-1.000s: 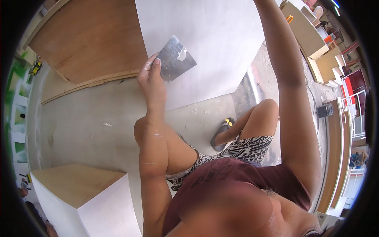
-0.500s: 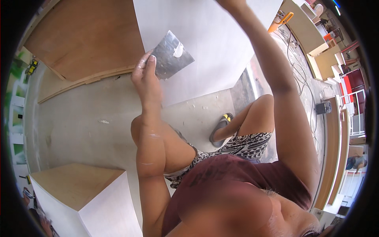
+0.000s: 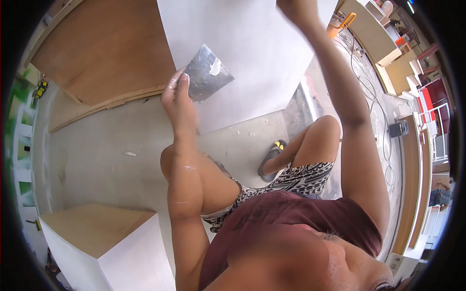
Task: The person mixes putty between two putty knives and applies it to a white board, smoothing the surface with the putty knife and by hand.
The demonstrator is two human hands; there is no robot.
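My left hand [image 3: 176, 97] grips a flat, square metal putty plate [image 3: 201, 81] by its lower left edge, thumb on top. A dab of white putty [image 3: 215, 67] sits on the plate near its upper right edge. Behind the plate stands a large smooth white panel [image 3: 262, 63]. Beyond it, at the top edge of the picture, my right hand [image 3: 298, 13] is raised over the panel's right part. Its fingers look curled, but the picture's edge cuts them off, and whatever they hold is hidden.
A brown wooden board [image 3: 104, 48] adjoins the white panel on the left. At lower left stands a white box with a bare wood top [image 3: 102, 225]. Cables [image 3: 369, 92], a dark container [image 3: 399, 128] and an orange-handled object [image 3: 342, 25] lie on the right. Putty flecks dot the grey floor [image 3: 107, 165].
My right hand has shifted to the right and slightly down along the panel. My left hand and the putty plate have dipped slightly, and the view has tilted a little.
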